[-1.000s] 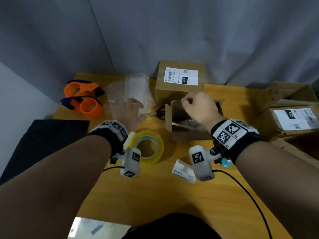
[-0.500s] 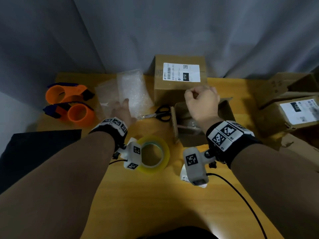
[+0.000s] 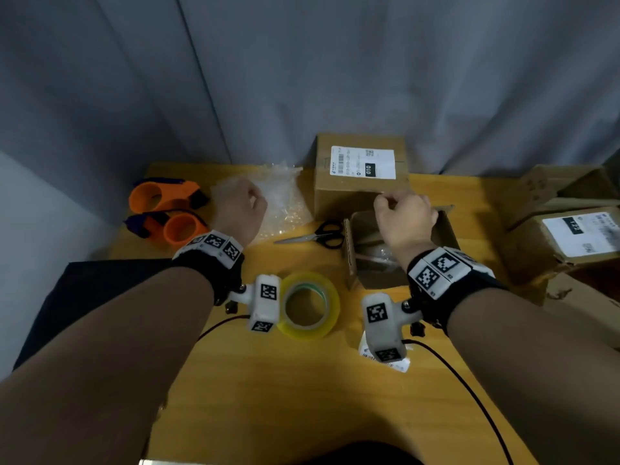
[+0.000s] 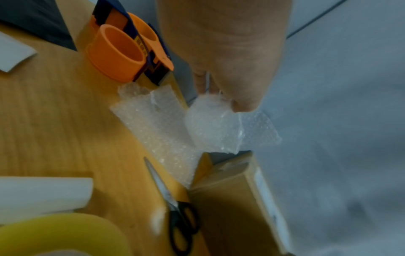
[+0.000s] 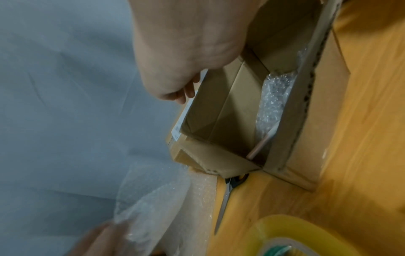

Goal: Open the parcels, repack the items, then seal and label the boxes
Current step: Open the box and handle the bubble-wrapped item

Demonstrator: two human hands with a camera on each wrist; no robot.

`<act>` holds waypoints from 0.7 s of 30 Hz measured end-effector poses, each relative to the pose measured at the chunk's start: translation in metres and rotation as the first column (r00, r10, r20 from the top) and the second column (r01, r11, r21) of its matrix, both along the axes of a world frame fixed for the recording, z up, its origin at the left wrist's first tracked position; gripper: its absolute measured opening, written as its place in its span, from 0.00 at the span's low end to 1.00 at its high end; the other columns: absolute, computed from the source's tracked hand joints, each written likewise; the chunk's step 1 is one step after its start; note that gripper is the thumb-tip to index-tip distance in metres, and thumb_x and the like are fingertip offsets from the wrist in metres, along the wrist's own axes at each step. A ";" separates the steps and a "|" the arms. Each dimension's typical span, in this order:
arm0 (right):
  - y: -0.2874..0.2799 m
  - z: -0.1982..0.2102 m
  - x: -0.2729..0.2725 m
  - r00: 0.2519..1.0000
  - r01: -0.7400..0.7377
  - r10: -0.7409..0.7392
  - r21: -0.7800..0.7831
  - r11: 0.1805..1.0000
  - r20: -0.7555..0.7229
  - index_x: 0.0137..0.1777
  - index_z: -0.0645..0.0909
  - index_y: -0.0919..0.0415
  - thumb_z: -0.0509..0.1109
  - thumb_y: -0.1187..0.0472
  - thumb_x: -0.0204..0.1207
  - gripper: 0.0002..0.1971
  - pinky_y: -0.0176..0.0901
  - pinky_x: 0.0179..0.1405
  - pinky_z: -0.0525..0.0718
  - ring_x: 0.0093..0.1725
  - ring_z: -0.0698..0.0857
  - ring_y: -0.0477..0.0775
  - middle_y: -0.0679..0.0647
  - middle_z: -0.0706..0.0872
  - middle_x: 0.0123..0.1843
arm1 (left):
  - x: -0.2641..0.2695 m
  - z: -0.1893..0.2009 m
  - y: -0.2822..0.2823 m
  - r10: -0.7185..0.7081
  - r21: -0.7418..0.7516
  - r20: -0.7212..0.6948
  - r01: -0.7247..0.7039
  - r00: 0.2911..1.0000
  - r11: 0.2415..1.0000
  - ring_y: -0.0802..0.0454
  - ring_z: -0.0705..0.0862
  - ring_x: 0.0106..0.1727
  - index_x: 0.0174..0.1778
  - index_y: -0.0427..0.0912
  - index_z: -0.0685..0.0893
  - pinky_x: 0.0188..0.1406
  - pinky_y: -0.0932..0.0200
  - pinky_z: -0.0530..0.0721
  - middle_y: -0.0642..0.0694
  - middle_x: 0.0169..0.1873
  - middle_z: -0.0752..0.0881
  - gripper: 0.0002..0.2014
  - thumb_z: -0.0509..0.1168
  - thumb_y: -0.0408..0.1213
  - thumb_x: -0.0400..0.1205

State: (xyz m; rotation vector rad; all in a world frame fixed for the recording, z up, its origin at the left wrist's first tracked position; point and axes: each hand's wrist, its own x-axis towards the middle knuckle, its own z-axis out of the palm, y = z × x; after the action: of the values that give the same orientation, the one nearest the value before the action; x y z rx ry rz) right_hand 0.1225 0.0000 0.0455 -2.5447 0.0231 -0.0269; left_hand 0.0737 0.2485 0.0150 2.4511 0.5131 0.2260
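Lifted since the earlier frames, the left hand (image 3: 240,209) now pinches a bubble-wrap sheet (image 4: 213,128) off the table (image 3: 302,380) at centre left, thumb and fingers closed on its top edge; a second sheet (image 4: 153,124) lies flat beneath. Two orange tape dispensers (image 3: 164,209) sit at far left. Bubble wrap is light, limp and slippery, so it is probably best taken at an edge or corner, as here; it hangs long axis downward. Scissors (image 3: 315,234) lie mid-frame, blades pointing left, with a yellow tape roll (image 3: 310,305) below them. Right of centre stands the open box (image 3: 355,260), mouth upward, holding a wrapped item (image 5: 274,104) whose long axis runs along the near wall. Above it the right hand (image 3: 402,218) hovers, fingers curled, apparently holding nothing. Behind stands a labelled box (image 3: 362,169); more boxes (image 3: 567,239) fill the right edge
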 end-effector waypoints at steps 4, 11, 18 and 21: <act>-0.011 0.014 -0.002 0.998 -0.061 0.057 0.157 0.986 0.033 0.55 0.83 0.53 0.64 0.58 0.79 0.09 0.56 0.67 0.75 0.61 0.79 0.59 0.52 0.87 0.51 | -0.012 0.056 -0.019 0.050 -0.161 0.241 -0.011 0.969 0.987 0.58 0.75 0.36 0.54 0.38 0.73 0.39 0.60 0.69 0.53 0.36 0.75 0.06 0.57 0.38 0.86; -0.020 0.073 -0.008 0.944 -0.330 0.312 0.376 0.866 0.110 0.74 0.71 0.56 0.70 0.49 0.78 0.27 0.51 0.71 0.75 0.69 0.76 0.53 0.53 0.78 0.68 | -0.024 0.158 -0.060 -0.117 -0.181 0.425 0.211 0.897 0.961 0.62 0.70 0.30 0.35 0.50 0.71 0.31 0.73 0.71 0.55 0.30 0.72 0.12 0.66 0.39 0.82; -0.045 0.157 -0.002 0.818 -0.548 0.564 0.455 0.702 0.114 0.85 0.47 0.51 0.69 0.49 0.77 0.43 0.44 0.78 0.63 0.80 0.60 0.46 0.51 0.63 0.81 | -0.046 0.237 -0.106 -0.443 -0.183 0.472 0.576 0.762 0.797 0.65 0.79 0.37 0.40 0.46 0.78 0.42 0.72 0.78 0.54 0.36 0.80 0.09 0.67 0.28 0.80; -0.058 0.181 0.001 0.806 -0.552 0.578 0.507 0.661 0.124 0.78 0.66 0.55 0.71 0.58 0.78 0.30 0.34 0.62 0.74 0.66 0.75 0.46 0.52 0.77 0.65 | -0.054 0.255 -0.114 -0.484 -0.178 0.475 0.619 0.735 0.765 0.63 0.81 0.39 0.41 0.45 0.79 0.44 0.69 0.79 0.52 0.36 0.82 0.07 0.68 0.28 0.79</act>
State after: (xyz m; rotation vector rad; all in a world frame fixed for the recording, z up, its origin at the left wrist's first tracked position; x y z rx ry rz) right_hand 0.1237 -0.0577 0.2264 -1.8969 -0.6660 0.2559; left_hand 0.0200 0.1346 0.2696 2.0312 -0.3636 0.3481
